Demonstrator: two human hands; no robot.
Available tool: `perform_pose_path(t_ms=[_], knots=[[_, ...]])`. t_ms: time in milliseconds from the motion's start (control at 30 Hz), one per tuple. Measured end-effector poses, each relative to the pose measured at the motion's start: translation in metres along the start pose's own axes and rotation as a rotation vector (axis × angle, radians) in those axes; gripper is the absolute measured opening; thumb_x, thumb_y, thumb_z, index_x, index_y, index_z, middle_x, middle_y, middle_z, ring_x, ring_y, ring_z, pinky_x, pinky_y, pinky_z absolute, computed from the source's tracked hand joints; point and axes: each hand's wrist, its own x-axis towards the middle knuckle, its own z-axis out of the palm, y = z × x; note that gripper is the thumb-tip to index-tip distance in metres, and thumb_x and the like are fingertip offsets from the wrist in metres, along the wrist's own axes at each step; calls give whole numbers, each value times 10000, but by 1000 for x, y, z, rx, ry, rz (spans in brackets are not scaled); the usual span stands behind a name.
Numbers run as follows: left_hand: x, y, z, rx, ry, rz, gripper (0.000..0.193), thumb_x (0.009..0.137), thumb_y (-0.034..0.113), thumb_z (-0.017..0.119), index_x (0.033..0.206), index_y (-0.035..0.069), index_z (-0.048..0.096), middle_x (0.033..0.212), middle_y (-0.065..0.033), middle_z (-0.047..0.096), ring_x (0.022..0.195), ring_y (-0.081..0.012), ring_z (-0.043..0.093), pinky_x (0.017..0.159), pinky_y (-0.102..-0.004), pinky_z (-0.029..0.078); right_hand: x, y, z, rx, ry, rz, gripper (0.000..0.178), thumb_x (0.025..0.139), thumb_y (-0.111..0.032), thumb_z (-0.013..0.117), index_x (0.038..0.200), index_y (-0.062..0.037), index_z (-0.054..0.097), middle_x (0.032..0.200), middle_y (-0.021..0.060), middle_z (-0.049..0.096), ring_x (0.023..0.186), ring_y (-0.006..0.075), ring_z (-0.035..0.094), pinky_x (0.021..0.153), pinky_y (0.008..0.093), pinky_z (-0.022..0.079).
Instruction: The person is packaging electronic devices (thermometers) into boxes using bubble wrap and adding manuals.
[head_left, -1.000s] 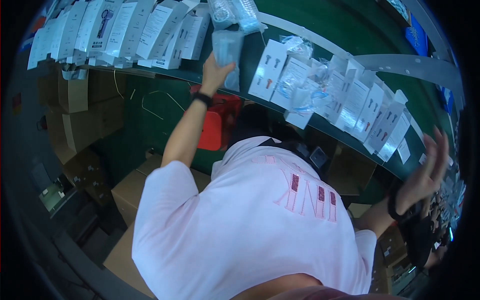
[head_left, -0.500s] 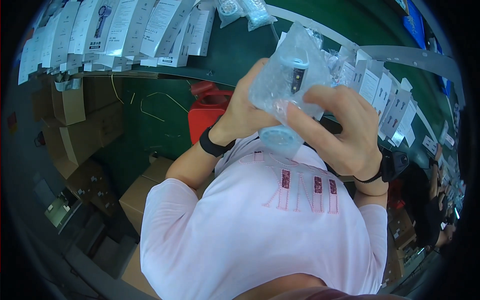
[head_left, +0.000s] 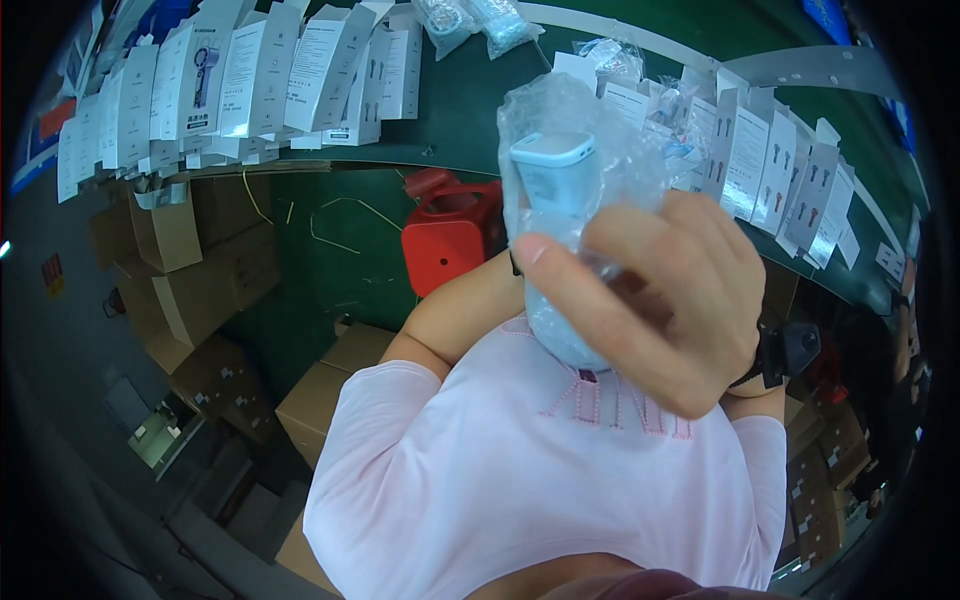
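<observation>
A light-blue handheld fan (head_left: 553, 160) stands upright in a clear bubble-wrap bag (head_left: 522, 105) in front of my chest. Its flat-topped end points away from me, and the rounder end lies lower, toward my shirt. My right hand (head_left: 680, 290), slightly blurred, is closed on the bag from the right, with the thumb across its front. From the left, my left forearm (head_left: 465, 300) reaches in behind the bag. The left hand itself is hidden by the bag and the right hand, so its fingers do not show.
White printed cartons (head_left: 255, 75) stand in a row on the green table (head_left: 450, 110) at the far left; more cartons (head_left: 750, 155) stand at right. Bagged items (head_left: 500, 25) lie at the back. Below are a red stool-like object (head_left: 440, 250) and cardboard boxes (head_left: 165, 235).
The bagged fan has turned, so its dark-slotted side is out of sight and a plain blue side shows. My left hand has gone behind the bag; my right hand has shifted slightly lower.
</observation>
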Motion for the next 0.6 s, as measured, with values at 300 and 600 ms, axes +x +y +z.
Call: perform_pose_path(t_ms=[300,600], knots=[[-7,-19,-3,162,125,-127,574,799,179,699,1300,-14,495,1190,-76,578,1076,-184,558,935,-326,438,-77,58,17,1069,20,953,942,622,-482,826,1319,17,435,1141,184,581,1014,279,597,1007,434,425],[1,40,-120,1770,937,42,608,807,392,726,1200,-48,578,1061,-196,637,935,-260,638,811,-327,510,-141,116,8,1134,121,1396,505,729,-59,562,1221,57,572,937,164,658,733,229,670,643,317,559]])
